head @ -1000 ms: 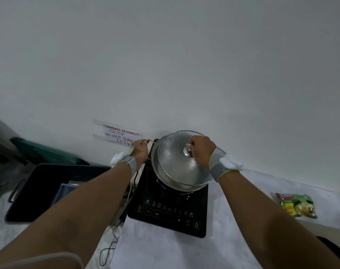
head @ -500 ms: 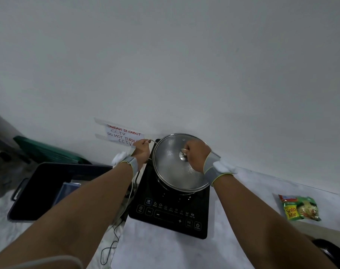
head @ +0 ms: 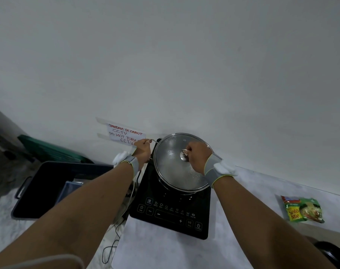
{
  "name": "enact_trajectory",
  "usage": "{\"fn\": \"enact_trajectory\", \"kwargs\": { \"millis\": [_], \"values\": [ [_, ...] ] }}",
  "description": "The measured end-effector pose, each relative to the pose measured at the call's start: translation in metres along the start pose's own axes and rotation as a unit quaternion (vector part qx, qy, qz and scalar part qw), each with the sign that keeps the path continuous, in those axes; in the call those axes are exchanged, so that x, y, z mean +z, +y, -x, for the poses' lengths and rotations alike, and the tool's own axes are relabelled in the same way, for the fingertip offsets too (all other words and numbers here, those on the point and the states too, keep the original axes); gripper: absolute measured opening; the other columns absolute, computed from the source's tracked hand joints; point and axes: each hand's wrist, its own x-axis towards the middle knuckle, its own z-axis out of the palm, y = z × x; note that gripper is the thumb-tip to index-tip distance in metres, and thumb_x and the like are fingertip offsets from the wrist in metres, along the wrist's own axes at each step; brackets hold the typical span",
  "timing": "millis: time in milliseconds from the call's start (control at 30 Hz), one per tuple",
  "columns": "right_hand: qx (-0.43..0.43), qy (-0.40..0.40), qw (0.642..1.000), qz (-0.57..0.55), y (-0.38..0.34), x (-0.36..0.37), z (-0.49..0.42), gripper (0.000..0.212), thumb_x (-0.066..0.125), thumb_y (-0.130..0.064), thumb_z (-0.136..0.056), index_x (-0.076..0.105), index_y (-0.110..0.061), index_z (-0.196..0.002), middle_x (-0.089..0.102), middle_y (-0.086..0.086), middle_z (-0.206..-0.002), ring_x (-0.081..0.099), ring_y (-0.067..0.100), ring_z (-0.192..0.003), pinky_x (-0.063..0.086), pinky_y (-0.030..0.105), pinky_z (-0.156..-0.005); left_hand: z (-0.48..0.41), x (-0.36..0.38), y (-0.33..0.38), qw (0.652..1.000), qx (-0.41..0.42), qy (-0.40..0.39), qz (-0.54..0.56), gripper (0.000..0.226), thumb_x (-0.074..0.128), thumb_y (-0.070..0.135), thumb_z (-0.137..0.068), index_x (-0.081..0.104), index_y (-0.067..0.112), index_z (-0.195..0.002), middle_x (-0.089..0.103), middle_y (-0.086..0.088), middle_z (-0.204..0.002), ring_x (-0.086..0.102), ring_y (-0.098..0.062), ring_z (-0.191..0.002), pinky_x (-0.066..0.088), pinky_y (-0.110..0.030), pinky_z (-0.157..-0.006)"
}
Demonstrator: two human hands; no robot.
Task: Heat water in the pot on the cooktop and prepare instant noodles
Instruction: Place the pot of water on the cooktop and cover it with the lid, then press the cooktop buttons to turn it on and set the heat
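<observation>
We stand at the tabletop [head: 165, 251] with both hands on the pot [head: 166, 184], which sits at the 12 o'clock end of the black cooktop [head: 144, 187], close to the wall [head: 165, 65]. Our left hand [head: 143, 150] curls round the thin wire handle [head: 154, 140] at the pot's 10 o'clock. Our right hand [head: 197, 158] pinches the metal knob [head: 184, 155] at the centre of the glass lid [head: 169, 166]. The lid covers the pot, though we cannot tell whether it is fully seated. Droplets speckle the glass, and it is not clear whether water lies beneath. The control panel [head: 169, 211] along the cooktop's 6 o'clock edge shows no bright reading, so we judge the heating not yet confirmed. The noodle packet [head: 302, 209] lies at 3 o'clock, well apart from the cooktop, and looks sealed. A black bin [head: 49, 187] stands at 9 o'clock, and a handwritten note [head: 124, 133] is taped to the wall at 11 o'clock. As we read it, boiling the water, opening the packet and cooking the noodles are all left to do.
</observation>
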Motion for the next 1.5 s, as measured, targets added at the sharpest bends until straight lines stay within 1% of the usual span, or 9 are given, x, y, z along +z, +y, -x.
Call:
{"fn": "enact_trajectory", "kwargs": {
  "millis": [167,400,500,833,933,1033,1167,1300,1500],
  "values": [
    [0.009,0.026,1.000,-0.007,0.001,0.001,-0.002,0.016,0.060,-0.019,-0.092,0.072,-0.011,-0.098,0.071,0.010,-0.107,0.064,0.029,-0.103,0.048,0.032,-0.086,-0.003,0.001,-0.003,1.000,0.000,0.005,0.000,0.034,0.039,0.017,-0.102,0.062,0.005,-0.123,0.059,-0.035,-0.120,0.044,-0.025,-0.078,0.036,-0.020,-0.049],
    [-0.002,-0.012,1.000,0.022,0.000,-0.007,-0.004,0.026,0.058,-0.008,-0.092,0.072,-0.006,-0.114,0.070,0.015,-0.116,0.065,0.028,-0.109,0.049,0.029,-0.090,-0.001,0.000,-0.001,0.998,-0.040,-0.004,0.037,0.032,0.042,0.023,-0.101,0.062,0.009,-0.123,0.053,-0.015,-0.072,0.040,-0.019,-0.055,0.039,-0.024,-0.054],
    [-0.021,-0.001,1.000,-0.005,0.009,-0.001,0.001,0.023,0.054,-0.015,-0.095,0.074,-0.005,-0.102,0.070,0.018,-0.108,0.063,0.025,-0.091,0.048,0.030,-0.083,0.003,-0.003,0.000,0.997,-0.054,-0.014,0.057,0.032,0.041,0.020,-0.102,0.058,0.005,-0.124,0.043,-0.005,-0.064,0.037,-0.016,-0.051,0.034,-0.022,-0.049],
    [0.027,0.127,0.986,-0.104,0.047,0.054,0.030,0.035,0.054,-0.016,-0.092,0.059,-0.013,-0.126,0.053,0.012,-0.127,0.054,0.030,-0.117,0.041,0.033,-0.093,0.025,-0.025,-0.022,0.999,-0.034,-0.009,-0.022,0.033,0.048,0.033,-0.098,0.060,0.010,-0.118,0.057,-0.011,-0.089,0.054,-0.028,-0.075,0.045,-0.025,-0.053],
    [0.042,0.139,0.983,-0.116,0.054,0.065,0.052,0.033,0.055,-0.021,-0.092,0.058,-0.014,-0.125,0.055,0.007,-0.130,0.058,0.029,-0.112,0.045,0.034,-0.089,0.041,-0.028,-0.037,0.998,-0.005,0.004,-0.068,0.037,0.049,0.029,-0.099,0.056,0.004,-0.126,0.063,-0.022,-0.109,0.061,-0.041,-0.095,0.056,-0.045,-0.073],
    [0.041,0.172,0.974,-0.138,0.063,0.082,0.080,0.023,0.056,-0.020,-0.091,0.063,-0.011,-0.111,0.062,0.008,-0.114,0.062,0.028,-0.100,0.046,0.033,-0.080,0.061,-0.033,-0.055,0.992,0.026,0.008,-0.127,0.039,0.051,0.028,-0.099,0.054,0.003,-0.129,0.061,-0.024,-0.125,0.057,-0.040,-0.115,0.047,-0.046,-0.100],
    [0.045,0.166,0.971,-0.164,0.076,0.105,0.110,0.010,0.053,-0.020,-0.092,0.056,-0.019,-0.101,0.051,-0.003,-0.091,0.060,0.023,-0.082,0.035,0.023,-0.062,0.089,-0.042,-0.083,0.979,0.033,-0.035,-0.198,0.038,0.053,0.027,-0.096,0.052,0.010,-0.130,0.064,-0.018,-0.115,0.062,-0.036,-0.104,0.050,-0.042,-0.094],
    [0.051,0.132,0.969,-0.201,0.087,0.129,0.139,0.044,0.050,-0.017,-0.093,0.044,-0.021,-0.136,0.056,0.004,-0.111,0.056,0.023,-0.099,0.050,0.036,-0.085,0.122,-0.042,-0.110,0.931,0.092,-0.082,-0.345,0.045,0.058,0.030,-0.091,0.050,0.016,-0.132,0.059,-0.013,-0.122,0.055,-0.032,-0.115,0.046,-0.041,-0.100],
    [0.094,0.074,0.982,-0.145,0.103,0.161,0.174,0.048,0.045,-0.023,-0.096,0.038,-0.019,-0.143,0.052,0.004,-0.132,0.048,0.024,-0.117,0.046,0.037,-0.097,0.155,-0.043,-0.144,0.886,0.173,-0.112,-0.415,0.066,0.060,0.037,-0.088,0.034,0.017,-0.145,0.041,-0.008,-0.145,0.042,-0.028,-0.131,0.042,-0.039,-0.106]
  ]
}}
